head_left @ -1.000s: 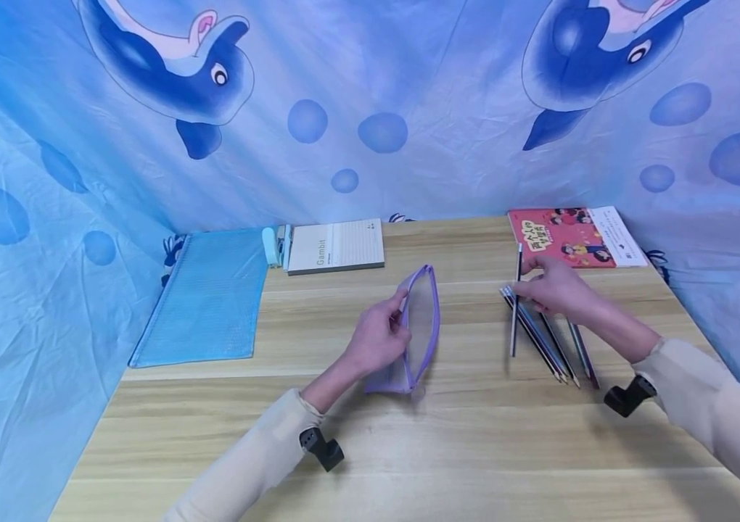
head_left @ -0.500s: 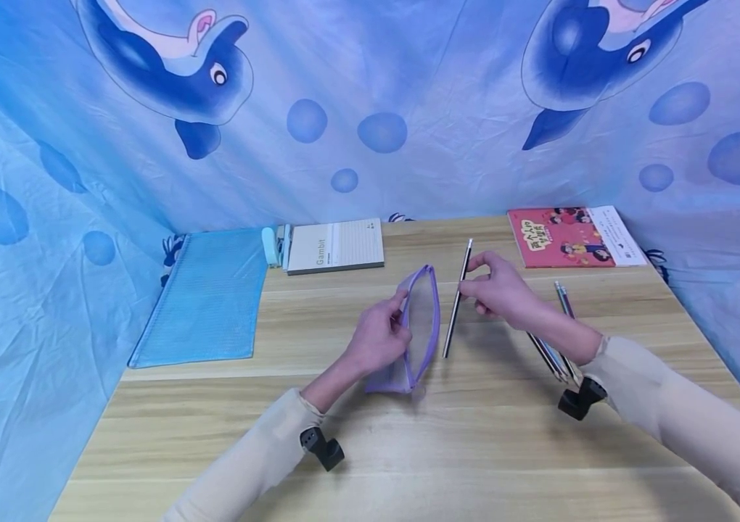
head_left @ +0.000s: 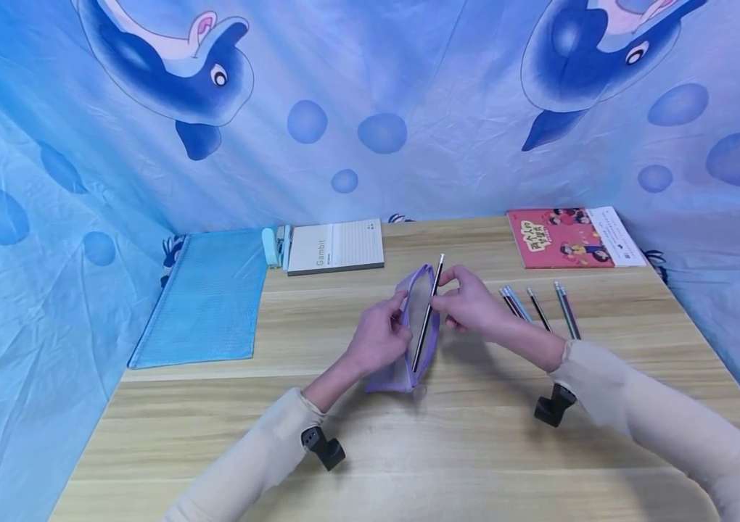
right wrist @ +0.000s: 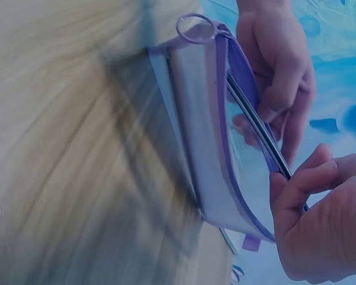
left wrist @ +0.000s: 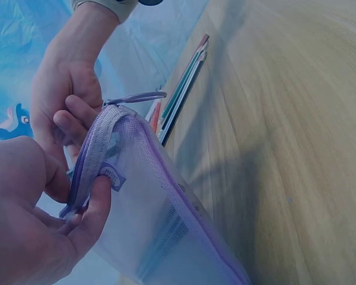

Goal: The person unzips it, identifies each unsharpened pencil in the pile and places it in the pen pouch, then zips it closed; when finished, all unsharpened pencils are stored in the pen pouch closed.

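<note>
Pencil (head_left: 425,326), I see, is pinched by the right hand (head_left: 469,303), lower end apparently inside the pouch (head_left: 396,375) the left hand (head_left: 379,338) grips.

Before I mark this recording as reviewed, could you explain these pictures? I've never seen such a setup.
This shows a person working bare-handed, no robot. The wide picture comes from a camera on the head; the two close ones from black cameras worn on the wrists. The left hand pinches the edge of a purple-trimmed mesh pouch, whose mouth is open. The right hand holds a dark pencil across that opening; how far in is hard to tell. On the wooden table, other pencils lie to the right, a blue mesh folder to the left, and a notebook and a red book along the back.
</note>
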